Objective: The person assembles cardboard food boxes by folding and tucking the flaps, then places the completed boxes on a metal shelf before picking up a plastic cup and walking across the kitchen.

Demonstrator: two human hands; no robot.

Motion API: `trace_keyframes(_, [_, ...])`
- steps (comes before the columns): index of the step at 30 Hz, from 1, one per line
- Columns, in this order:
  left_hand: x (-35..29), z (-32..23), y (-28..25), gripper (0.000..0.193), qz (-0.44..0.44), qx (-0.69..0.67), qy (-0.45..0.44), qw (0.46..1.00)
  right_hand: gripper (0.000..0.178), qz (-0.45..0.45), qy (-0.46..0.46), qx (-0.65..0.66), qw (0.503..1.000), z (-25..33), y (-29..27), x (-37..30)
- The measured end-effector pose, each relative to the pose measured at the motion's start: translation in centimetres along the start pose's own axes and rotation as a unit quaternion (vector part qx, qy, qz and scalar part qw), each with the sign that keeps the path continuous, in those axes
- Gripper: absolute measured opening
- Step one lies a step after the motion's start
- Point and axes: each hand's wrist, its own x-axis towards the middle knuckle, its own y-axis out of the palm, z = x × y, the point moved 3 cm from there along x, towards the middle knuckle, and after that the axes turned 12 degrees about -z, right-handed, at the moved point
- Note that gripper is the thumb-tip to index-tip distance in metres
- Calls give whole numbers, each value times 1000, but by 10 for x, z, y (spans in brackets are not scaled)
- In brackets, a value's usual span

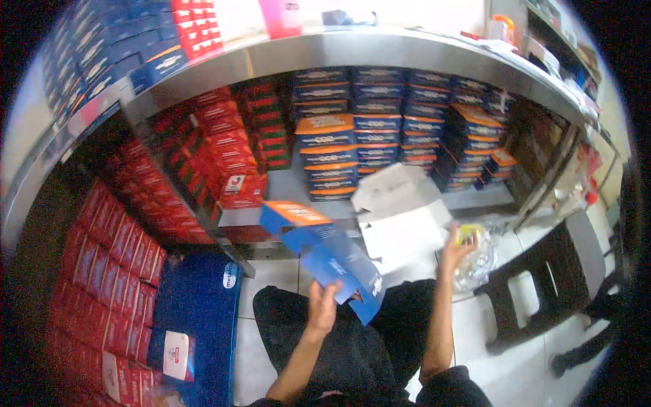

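Gripping one unfolded blue-and-orange carton [333,261] above your lap [359,346] is your left hand [323,306]; your right hand [460,251] meets the edge of one unfolded white carton [400,227], its grip unclear. One pink container [282,17] stands on the surface [325,55].
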Motion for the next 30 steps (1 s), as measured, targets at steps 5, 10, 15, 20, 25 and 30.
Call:
trace_keyframes(5, [10,-7,-15,35,-99,78,17,992,112,679,-274,183,656,181,-79,-141])
trace_keyframes(10, [0,-11,25,27,-82,5,52,995,72,510,-208,247,797,141,-80,-160])
trace_keyframes(15, [-2,-11,10,22,-94,67,136,984,73,525,-298,180,777,161,-75,-175])
trace_keyframes(20, [3,-8,-14,19,-127,54,74,988,56,539,-311,172,763,164,-68,-197])
trace_keyframes(25, [-14,-3,8,30,-103,-21,33,994,51,488,-273,108,822,171,-58,-205])
trace_keyframes(30, [-1,-8,0,31,-31,-80,-56,995,58,516,-257,80,813,173,-56,-215])
